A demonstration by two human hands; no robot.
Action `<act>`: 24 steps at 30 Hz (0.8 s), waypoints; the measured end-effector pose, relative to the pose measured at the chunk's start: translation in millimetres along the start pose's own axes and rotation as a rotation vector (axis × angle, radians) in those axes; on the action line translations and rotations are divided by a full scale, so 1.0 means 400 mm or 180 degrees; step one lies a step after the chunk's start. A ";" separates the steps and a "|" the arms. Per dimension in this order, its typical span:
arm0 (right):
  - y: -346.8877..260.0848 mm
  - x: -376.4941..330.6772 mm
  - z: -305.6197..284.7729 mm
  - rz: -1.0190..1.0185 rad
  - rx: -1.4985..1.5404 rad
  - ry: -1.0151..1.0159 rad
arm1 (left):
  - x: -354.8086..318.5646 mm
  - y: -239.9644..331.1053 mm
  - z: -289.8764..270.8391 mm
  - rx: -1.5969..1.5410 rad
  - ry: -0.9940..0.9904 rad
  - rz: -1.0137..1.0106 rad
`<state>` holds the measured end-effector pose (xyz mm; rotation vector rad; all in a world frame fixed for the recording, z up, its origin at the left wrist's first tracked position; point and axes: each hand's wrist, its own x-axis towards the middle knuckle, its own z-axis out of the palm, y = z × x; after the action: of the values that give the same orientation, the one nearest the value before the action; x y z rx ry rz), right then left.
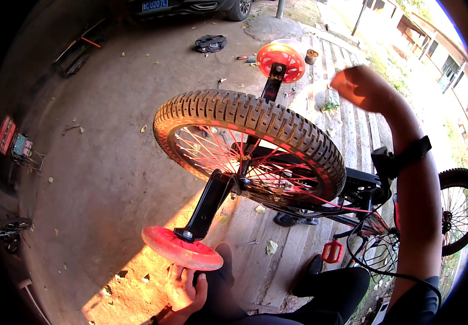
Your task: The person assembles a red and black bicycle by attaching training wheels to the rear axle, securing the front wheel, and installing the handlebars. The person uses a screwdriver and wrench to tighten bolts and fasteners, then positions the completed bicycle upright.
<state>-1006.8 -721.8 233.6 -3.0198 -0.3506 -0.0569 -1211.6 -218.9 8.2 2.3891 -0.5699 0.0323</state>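
Observation:
My left hand (184,290) is at the lower edge of the near red training wheel (182,248), its fingertips against the underside and its thumb spread apart. A black bracket (210,205) joins that wheel to the bicycle's hub. The knobby bicycle tyre (255,115), with red spokes, stands between this wheel and a second red training wheel (281,62) at the far side. My right hand (359,89) is raised to the right of the far training wheel, blurred by motion, with its fingers unclear. A black strapped device (404,157) sits on my right forearm.
The bicycle's red pedal (332,252) and other wheel (459,211) extend right, by my legs. A black pouch (210,43), hand tools (247,58) and a small can (311,57) lie beyond. A parked car (190,7) stands at the back; a red device (6,135) is left.

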 end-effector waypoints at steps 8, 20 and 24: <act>-0.050 0.117 0.068 -0.0487 -0.0025 0.0796 | 0.015 0.004 0.021 0.0172 -0.0064 -0.0003; -0.080 0.109 0.049 -0.0183 0.0243 0.1002 | 0.032 0.044 0.032 0.0187 0.0016 0.0140; 0.067 0.002 0.078 -0.0108 0.0792 0.0430 | 0.028 0.058 0.034 -0.0054 0.0039 0.0222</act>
<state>-999.1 -744.2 200.2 -2.7470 -0.3664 -0.2028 -1212.5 -247.5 13.5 2.3503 -0.6450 0.0721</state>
